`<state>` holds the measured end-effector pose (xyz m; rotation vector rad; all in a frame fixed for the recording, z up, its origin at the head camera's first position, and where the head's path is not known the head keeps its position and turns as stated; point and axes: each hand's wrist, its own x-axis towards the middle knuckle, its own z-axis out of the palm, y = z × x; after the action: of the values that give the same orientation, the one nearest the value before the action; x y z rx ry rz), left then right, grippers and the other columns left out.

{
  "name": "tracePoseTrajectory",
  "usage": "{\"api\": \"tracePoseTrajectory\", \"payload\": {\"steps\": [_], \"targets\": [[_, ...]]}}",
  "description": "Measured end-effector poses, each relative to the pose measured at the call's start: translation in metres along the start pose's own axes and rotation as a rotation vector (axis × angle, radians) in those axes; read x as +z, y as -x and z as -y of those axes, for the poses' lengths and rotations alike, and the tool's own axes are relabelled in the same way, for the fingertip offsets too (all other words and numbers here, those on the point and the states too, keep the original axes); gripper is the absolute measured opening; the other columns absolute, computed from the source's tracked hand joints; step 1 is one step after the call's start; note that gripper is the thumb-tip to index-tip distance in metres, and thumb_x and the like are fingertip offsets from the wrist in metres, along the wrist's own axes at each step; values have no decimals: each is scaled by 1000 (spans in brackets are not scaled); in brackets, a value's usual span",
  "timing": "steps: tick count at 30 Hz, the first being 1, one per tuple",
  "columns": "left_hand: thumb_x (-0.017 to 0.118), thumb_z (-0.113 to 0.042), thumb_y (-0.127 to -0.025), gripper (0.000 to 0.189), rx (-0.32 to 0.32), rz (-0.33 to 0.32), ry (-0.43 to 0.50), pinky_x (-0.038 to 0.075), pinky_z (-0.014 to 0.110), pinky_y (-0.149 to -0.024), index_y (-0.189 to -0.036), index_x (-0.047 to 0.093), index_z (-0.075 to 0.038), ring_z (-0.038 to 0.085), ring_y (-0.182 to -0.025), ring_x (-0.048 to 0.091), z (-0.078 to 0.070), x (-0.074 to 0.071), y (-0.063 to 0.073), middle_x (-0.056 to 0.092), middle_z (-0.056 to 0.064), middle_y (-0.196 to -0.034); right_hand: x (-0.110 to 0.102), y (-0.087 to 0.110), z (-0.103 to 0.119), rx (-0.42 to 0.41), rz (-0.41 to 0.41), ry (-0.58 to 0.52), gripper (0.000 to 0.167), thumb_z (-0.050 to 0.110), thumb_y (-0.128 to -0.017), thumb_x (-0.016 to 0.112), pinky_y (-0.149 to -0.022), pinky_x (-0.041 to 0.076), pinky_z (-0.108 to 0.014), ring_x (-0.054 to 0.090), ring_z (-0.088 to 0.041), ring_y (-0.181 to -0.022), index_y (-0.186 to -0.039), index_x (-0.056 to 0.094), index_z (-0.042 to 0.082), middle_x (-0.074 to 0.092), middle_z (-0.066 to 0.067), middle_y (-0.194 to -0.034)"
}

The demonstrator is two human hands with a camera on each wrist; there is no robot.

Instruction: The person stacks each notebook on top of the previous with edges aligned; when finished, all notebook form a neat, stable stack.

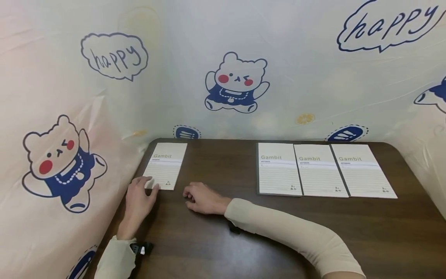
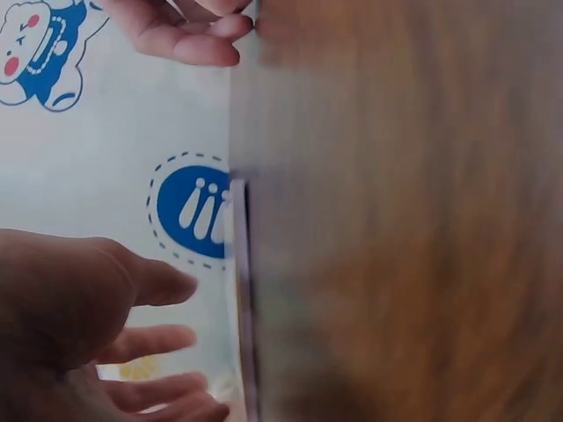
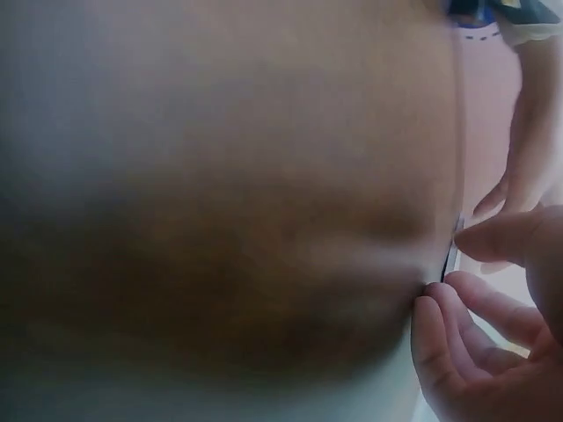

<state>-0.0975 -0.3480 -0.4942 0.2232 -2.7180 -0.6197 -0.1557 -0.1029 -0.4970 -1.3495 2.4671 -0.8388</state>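
At the table's left side lies a white notebook (image 1: 166, 164) with "Gambit" on its cover; its thin edge (image 2: 243, 299) shows in the left wrist view. Over its near left corner is my left hand (image 1: 140, 197), thumb and fingers spread apart with nothing between them. Whether the fingertips touch the cover, I cannot tell. To the right of that notebook, my right hand (image 1: 205, 198) is low over the table with loosely bent fingers and holds nothing. In the right wrist view my right hand (image 3: 488, 330) appears at the lower right, with my left hand (image 3: 532, 141) beyond it.
Three more Gambit notebooks lie side by side on the right: a left one (image 1: 278, 178), a middle one (image 1: 322, 178) and a right one (image 1: 364, 178). Under everything is a dark brown wooden table (image 1: 223, 166). A printed curtain (image 1: 174, 77) hangs around its back and sides.
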Motion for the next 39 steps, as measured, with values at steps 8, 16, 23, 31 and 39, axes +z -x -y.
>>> {"api": "tracePoseTrajectory", "payload": {"steps": [8,16,23,31,39], "targets": [[66,-23,-102,59,-34,289,-90,36,73,-113,-148,50,10,61,-142,38,12,-8,-10,37,44,-154,3,-29,11,-65,73,267,58,41,-105,61,-116,44,-25,56,-16,-136,-150,52,7,55,-7,-151],[62,-29,-105,62,-33,428,-157,32,74,-116,-152,44,8,66,-144,28,15,-9,-15,27,46,-158,6,-35,8,-88,314,315,76,61,-108,36,-133,18,-30,14,-16,-165,-168,22,15,14,2,-177],[66,-27,-103,60,3,405,-193,35,74,-113,-149,49,8,68,-141,33,10,-11,-13,32,47,-155,5,-34,9,-97,329,366,75,61,-109,33,-133,21,-33,16,-14,-164,-167,24,15,16,2,-177],[69,-27,-101,57,40,385,-207,40,74,-108,-145,55,6,65,-136,44,-5,-10,-4,41,45,-150,2,-15,6,-121,322,396,75,61,-109,34,-132,24,-37,19,-14,-163,-167,25,14,18,0,-176],[71,-28,-99,47,120,338,-275,53,68,-94,-133,68,4,59,-116,63,-31,-10,7,56,44,-136,-11,17,3,-154,294,369,73,57,-110,38,-130,31,-41,27,-17,-161,-165,31,11,26,-3,-174]]}}
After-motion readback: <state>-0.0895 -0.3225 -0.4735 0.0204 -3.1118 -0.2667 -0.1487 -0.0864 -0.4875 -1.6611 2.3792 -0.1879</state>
